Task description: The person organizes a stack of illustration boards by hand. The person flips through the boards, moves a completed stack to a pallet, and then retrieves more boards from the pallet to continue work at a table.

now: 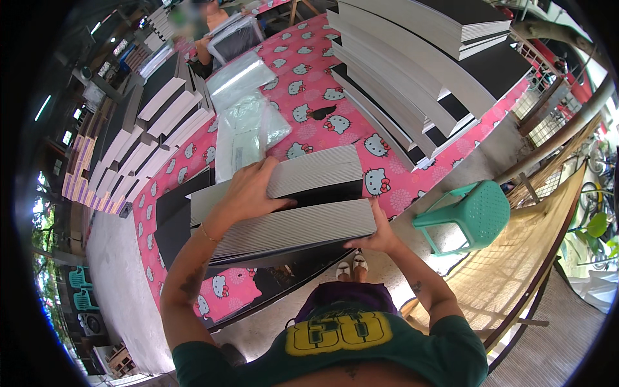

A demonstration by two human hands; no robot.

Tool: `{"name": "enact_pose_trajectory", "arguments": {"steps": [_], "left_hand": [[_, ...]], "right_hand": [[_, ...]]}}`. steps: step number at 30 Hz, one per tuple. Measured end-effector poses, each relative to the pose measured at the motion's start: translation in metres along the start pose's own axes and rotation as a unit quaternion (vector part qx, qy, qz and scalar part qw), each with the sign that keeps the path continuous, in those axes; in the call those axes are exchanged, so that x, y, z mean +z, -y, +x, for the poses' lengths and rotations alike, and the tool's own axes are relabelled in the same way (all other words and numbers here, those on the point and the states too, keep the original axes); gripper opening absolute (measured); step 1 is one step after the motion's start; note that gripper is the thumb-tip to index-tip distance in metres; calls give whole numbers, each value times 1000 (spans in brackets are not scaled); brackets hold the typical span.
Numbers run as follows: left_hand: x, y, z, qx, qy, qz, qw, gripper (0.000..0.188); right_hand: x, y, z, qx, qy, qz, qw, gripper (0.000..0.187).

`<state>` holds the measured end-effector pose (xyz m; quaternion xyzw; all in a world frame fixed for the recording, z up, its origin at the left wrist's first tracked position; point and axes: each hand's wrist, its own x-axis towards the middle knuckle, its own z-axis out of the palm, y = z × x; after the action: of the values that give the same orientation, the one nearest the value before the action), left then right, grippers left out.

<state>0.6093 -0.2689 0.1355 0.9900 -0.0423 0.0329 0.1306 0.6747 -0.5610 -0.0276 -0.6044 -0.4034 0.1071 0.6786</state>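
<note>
Head view: left fingers [262, 170] grip the far stack [316, 173], right fingers [356, 243] the near stack [303, 226], by the table edge [405, 201].

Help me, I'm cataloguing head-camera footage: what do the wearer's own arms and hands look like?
The left hand and right hand are ungloved. Dark green short sleeves leave the forearms bare. A thin bracelet circles the left wrist, and dark tattoos mark both arms.
</note>
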Motion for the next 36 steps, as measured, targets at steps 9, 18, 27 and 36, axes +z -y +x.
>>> {"name": "enact_pose_trajectory", "arguments": {"steps": [9, 18, 27, 36], "left_hand": [[-9, 52, 41, 20, 31, -40, 999, 75], [26, 185, 176, -90, 187, -155, 966, 76], [107, 159, 178, -56, -89, 29, 994, 67], [201, -159, -3, 85, 44, -863, 497, 101]], "right_hand": [[2, 119, -27, -16, -94, -215, 972, 82], [-30, 317, -55, 39, -66, -502, 862, 73], [-32, 370, -38, 208, -94, -675, 702, 73], [-55, 401, -78, 166, -303, -495, 798, 84]]}}
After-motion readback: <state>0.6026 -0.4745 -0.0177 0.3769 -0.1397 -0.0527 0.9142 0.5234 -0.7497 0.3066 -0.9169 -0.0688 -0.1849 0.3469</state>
